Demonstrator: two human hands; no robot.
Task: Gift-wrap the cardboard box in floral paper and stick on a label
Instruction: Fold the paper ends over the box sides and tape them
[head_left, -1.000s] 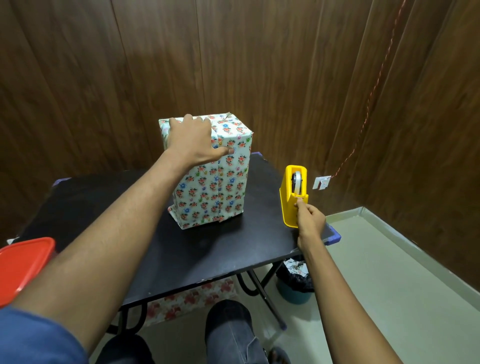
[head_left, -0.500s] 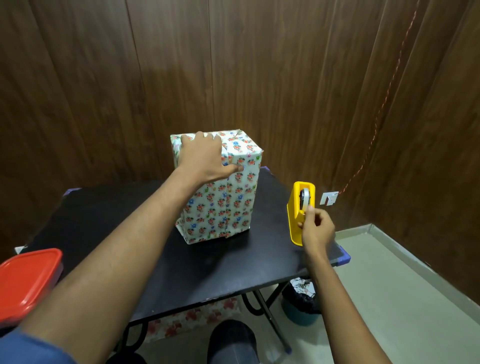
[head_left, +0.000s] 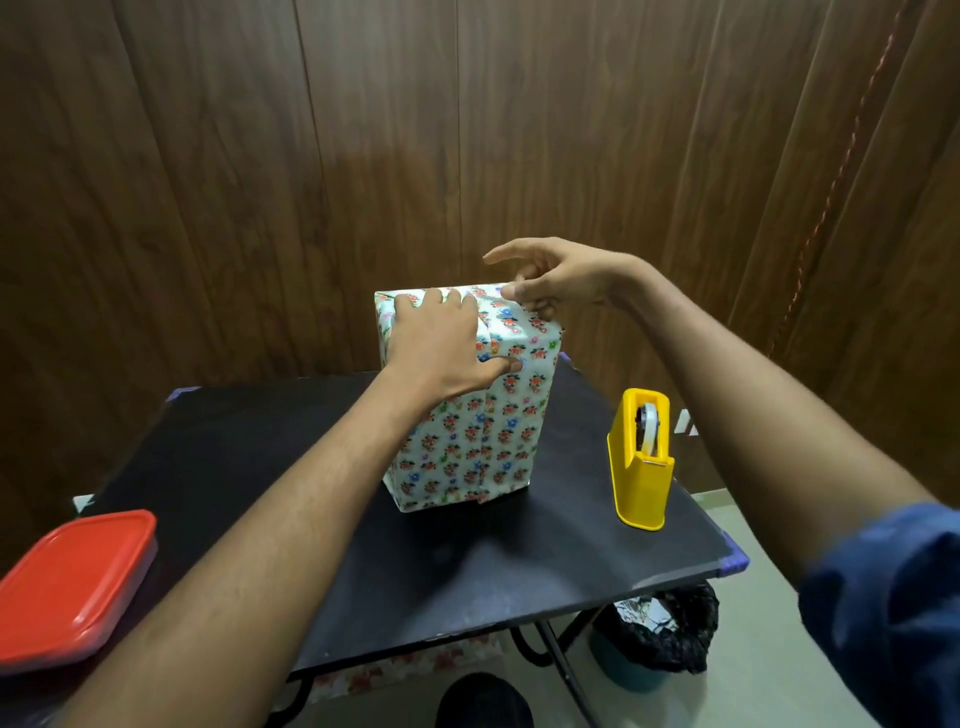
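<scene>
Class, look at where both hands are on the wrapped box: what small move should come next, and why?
Probably press the tape piece down across the top fold. The left hand lies spread on the floral-wrapped box, holding the folds flat, while the right hand pinches something small, likely tape, at the top right edge. The yellow tape dispenser stands apart, untouched.

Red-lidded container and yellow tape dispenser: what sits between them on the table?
In the head view, the wrapped box stands upright between the red-lidded container and the tape dispenser, with the left forearm crossing that stretch.
</scene>
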